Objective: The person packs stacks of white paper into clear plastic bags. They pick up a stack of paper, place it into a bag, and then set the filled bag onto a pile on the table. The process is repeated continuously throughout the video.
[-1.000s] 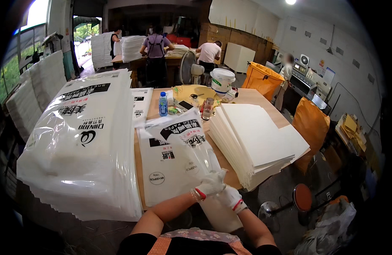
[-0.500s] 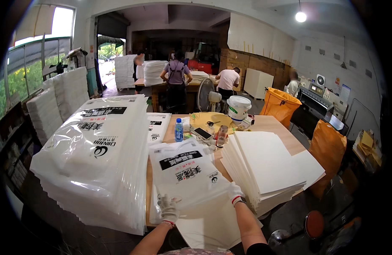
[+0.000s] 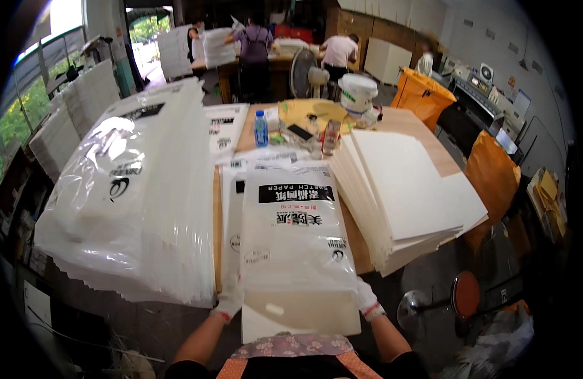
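In front of me lies a clear plastic bag (image 3: 294,252) with black and red print, a stack of white paper (image 3: 301,316) inside it. The near end of the paper sticks out of the bag mouth toward my body. My left hand (image 3: 230,297), in a white glove, is closed at the left edge of the bag mouth. On the opposite edge my right hand (image 3: 368,298), also gloved, grips the bag; its fingertips are partly hidden. Another printed bag (image 3: 231,208) lies flat beneath and to the left.
A tall pile of printed plastic bags (image 3: 121,202) stands at left, a stack of white sheets (image 3: 405,189) at right. Behind are a blue-capped bottle (image 3: 261,129), a phone (image 3: 299,132), a glass (image 3: 331,137) and a white bucket (image 3: 356,95). A stool (image 3: 465,295) stands lower right. Several people work farther back.
The bag has come nearer and straightened, with the paper now squarely inside it. My left hand has moved from the bag's top to its left side; my right hand has come down the right side.
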Action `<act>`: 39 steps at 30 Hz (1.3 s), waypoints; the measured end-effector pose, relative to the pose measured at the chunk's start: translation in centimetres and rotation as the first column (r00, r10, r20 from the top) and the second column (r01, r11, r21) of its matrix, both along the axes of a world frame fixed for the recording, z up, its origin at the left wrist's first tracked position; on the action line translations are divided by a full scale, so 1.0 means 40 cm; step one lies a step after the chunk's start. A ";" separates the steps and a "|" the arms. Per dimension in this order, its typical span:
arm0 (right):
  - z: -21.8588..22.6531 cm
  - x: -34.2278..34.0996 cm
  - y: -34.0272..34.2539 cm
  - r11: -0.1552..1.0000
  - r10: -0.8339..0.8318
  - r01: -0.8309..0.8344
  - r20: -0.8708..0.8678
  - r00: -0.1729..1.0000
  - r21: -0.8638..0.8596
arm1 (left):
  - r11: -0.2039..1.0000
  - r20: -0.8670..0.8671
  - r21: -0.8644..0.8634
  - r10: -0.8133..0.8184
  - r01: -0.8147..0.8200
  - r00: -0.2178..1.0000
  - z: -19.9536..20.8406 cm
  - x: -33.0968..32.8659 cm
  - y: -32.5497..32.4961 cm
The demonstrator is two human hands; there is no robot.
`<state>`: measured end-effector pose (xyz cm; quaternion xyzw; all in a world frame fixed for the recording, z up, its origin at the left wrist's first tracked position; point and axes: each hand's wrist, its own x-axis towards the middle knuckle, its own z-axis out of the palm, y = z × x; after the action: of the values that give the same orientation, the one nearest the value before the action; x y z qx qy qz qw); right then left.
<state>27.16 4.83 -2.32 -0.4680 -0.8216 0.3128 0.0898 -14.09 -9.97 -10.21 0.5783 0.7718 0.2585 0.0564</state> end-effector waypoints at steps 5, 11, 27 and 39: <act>-0.001 0.143 -0.414 0.942 -0.232 0.124 -0.336 0.913 -0.313 | 0.963 0.602 -0.162 -0.076 0.215 0.795 0.213 0.166 -0.323; 0.038 0.072 -0.301 0.986 -0.108 0.110 0.023 0.994 -0.124 | 0.975 0.677 -0.125 0.221 -0.186 0.702 0.073 0.177 -0.279; 0.179 -0.331 -0.127 0.631 -0.671 -0.468 -0.738 0.071 -0.619 | 0.924 0.887 0.317 -0.369 0.215 0.277 0.937 0.096 -0.075; 0.696 -0.948 -0.187 0.543 0.179 -0.795 -0.887 0.426 -0.272 | 0.214 0.191 0.942 0.298 -0.260 0.935 1.074 -0.821 -0.337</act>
<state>-10.75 -2.66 25.54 0.0062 -0.6272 0.7629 0.1566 -46.92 -23.45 32.76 0.3500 0.5503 0.6661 -0.3619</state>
